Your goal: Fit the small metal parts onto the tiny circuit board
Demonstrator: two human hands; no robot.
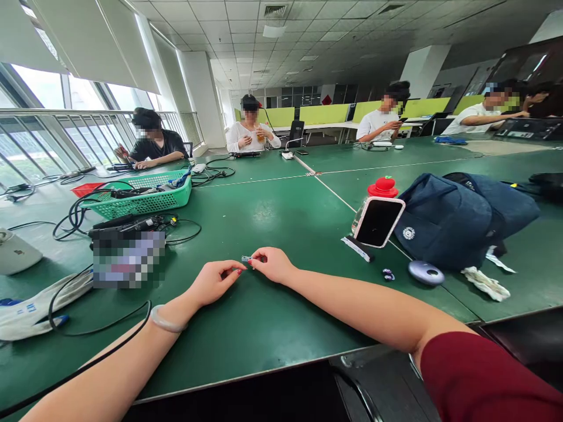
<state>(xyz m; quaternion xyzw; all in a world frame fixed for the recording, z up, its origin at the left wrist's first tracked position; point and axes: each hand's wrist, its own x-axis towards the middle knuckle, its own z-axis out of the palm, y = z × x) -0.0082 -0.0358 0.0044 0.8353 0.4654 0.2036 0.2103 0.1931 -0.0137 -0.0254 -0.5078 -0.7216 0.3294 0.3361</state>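
Between the fingertips of my right hand (273,265) is a small, partly clear, bluish piece (246,258), too small to name; the hand is pinched closed on it just above the green table (281,322). My left hand (215,282), with a pale bangle (166,320) at the wrist, lies close by on the left. Its thumb and index finger curve toward each other near the piece, with a narrow gap visible between them. Nothing shows in the left hand. The palms of both hands are hidden.
To the left are a green basket (141,202) of cables, a white glove (48,305) and a black cable crossing my left forearm. On the right stand a phone (379,221), a blue backpack (448,217) and a round purple case (426,273). Several people sit across the table.
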